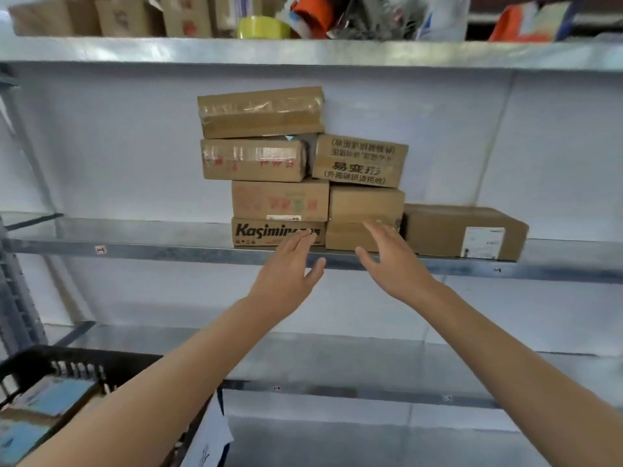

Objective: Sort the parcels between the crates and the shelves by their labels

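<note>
Your left hand [290, 264] and right hand [391, 261] reach with fingers straight and spread, gripping nothing, in front of a stack of cardboard parcels [279, 200] on the middle shelf [135, 249] of a galvanised steel rack. Whether your fingertips touch the boxes cannot be told.

The parcels are rectangular brown cartons, matte and sealed with glossy clear tape. At the bottom left of the stack lies a flat box printed "Kasimine" [263, 232] in heavy black letters, just behind your left fingertips. A plain carton [365, 202] stands beside it, behind your right fingers. Above that sits a box with black Chinese print [360, 161], slightly tilted. A long, tape-wrapped carton [259, 112] tops the pile. To the right, touching the stack, a wider box with a white label [465, 230] rests on the shelf.

The shelf metal is dull grey and mottled, and the wall behind is pale and smooth. The upper shelf [303, 52] carries more cartons, a yellow-green tape roll [263, 26] and bags. At near left, a black slotted plastic crate [84, 362] holds flat packets [57, 396] with blue faces. A lower shelf [337, 365] runs beneath your forearms.
</note>
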Motion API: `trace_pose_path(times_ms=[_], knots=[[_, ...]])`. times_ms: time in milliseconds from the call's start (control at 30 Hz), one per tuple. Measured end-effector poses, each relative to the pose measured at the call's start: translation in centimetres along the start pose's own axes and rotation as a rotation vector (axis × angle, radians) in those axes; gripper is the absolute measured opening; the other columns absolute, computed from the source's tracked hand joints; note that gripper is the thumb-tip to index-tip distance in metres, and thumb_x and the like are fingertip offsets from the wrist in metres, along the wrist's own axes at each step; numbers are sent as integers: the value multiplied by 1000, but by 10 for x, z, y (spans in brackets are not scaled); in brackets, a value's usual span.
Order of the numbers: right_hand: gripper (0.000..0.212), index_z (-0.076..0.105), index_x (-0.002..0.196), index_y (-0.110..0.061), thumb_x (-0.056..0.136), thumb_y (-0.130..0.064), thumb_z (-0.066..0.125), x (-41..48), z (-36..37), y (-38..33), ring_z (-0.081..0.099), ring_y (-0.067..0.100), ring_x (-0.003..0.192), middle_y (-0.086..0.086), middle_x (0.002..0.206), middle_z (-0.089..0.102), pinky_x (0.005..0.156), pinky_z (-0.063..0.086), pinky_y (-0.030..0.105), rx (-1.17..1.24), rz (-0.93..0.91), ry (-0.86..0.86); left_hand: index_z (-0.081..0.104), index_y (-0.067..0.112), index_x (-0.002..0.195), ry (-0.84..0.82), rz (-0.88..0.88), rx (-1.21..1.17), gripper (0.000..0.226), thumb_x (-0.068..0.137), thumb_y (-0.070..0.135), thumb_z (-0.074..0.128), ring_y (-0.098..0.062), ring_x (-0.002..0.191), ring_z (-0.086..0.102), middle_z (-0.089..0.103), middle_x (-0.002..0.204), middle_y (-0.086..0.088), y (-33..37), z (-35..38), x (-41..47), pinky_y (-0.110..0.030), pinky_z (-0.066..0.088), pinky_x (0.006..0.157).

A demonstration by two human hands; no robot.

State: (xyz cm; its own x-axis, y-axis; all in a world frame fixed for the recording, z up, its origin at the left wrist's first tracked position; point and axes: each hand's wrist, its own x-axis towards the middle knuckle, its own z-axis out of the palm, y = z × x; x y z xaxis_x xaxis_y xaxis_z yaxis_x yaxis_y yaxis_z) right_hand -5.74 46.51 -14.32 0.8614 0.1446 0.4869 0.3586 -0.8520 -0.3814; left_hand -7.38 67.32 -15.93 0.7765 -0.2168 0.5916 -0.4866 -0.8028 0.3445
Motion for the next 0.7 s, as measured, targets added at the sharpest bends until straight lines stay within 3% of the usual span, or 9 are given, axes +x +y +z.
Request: trace_pose_path(times_ms=[167, 267, 500, 633, 700], knots=[[59, 27, 154, -17, 102, -38, 46, 7, -31, 61, 19, 25, 150, 3, 161, 27, 120, 18, 37, -54, 57, 43, 33, 12, 153, -69, 79, -115, 55, 103, 31, 49, -12, 147, 23, 28, 161, 0, 45, 49, 39, -14, 13, 110], [59, 30, 153, -13, 102, -36, 48, 14, -51, 102, 22, 25, 148, 7, 159, 30, 117, 18, 34, -105, 96, 79, 30, 13, 154, -116, 90, -180, 57, 103, 31, 48, -12, 147, 24, 25, 162, 2, 74, 78, 67, -17, 17, 112], [48, 45, 141, -9, 99, -29, 54, 24, -103, 189, 41, 31, 136, 11, 145, 47, 113, 31, 40, -148, 168, 206, 20, 9, 156, -178, 40, -192, 62, 104, 33, 44, -18, 148, 22, 21, 163, -4, 127, 134, 121, -28, 22, 116], [46, 42, 141, -8, 100, -27, 49, 19, -117, 237, 46, 31, 128, 13, 139, 50, 107, 38, 42, -166, 249, 168, 6, 7, 156, -157, -67, -182, 74, 102, 37, 47, -24, 144, 29, 11, 164, -9, 146, 167, 136, -30, 36, 106], [46, 42, 140, -6, 101, -30, 47, 16, -120, 255, 49, 31, 124, 14, 141, 47, 102, 40, 41, -138, 326, 160, -5, 7, 157, -122, -155, -212, 84, 100, 37, 49, -28, 149, 21, 5, 165, -10, 152, 181, 140, -36, 35, 113]])
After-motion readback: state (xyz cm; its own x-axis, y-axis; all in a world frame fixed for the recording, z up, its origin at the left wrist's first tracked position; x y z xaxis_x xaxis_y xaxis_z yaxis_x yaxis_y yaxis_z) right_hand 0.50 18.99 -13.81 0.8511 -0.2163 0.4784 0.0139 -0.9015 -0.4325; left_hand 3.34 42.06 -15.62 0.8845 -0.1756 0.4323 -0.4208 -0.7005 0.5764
